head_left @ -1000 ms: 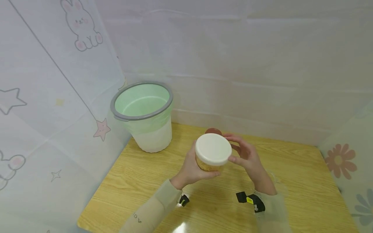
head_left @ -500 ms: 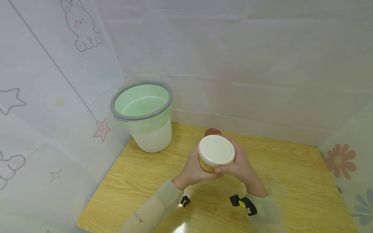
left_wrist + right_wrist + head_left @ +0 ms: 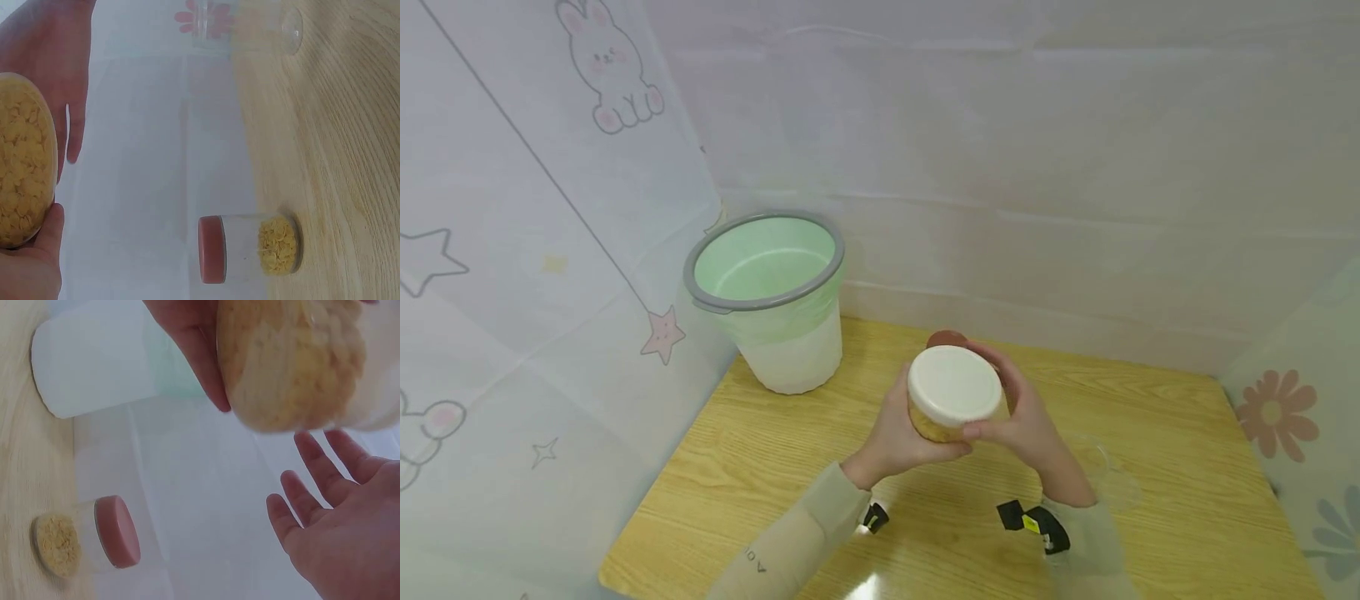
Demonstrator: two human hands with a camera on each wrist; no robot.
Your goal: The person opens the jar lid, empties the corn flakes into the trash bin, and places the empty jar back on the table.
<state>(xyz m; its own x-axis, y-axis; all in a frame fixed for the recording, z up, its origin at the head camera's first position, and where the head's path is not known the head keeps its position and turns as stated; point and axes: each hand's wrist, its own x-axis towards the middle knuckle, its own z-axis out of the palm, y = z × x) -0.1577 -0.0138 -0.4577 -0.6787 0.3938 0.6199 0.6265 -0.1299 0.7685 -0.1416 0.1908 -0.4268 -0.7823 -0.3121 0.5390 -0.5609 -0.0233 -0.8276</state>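
Observation:
Tilted above the table, a clear jar (image 3: 287, 362) of yellow flake-like pieces wears a white lid (image 3: 953, 385). My left hand (image 3: 897, 429) grips its body from the left, the thumb along the near side. On the other side my right hand (image 3: 1028, 421) rests its thumb at the lid's near edge, with its fingers behind. The right wrist view shows the fingers (image 3: 306, 509) of that hand spread and fairly straight, tips beside the jar. Behind stands a smaller jar with a rust-red lid (image 3: 212, 250), partly filled with yellow pieces.
A green and white bucket with a grey rim (image 3: 767, 304) stands at the back left of the wooden table (image 3: 715, 483). Another clear jar (image 3: 256, 28) stands on the right, partly behind my right forearm. Patterned cloth (image 3: 1075, 208) hangs around the table.
My right hand comes in from the right, closes round the lid half a second ago, then loosens slightly. The lidded jar shifts slightly right, then a little back; my left hand keeps its grip.

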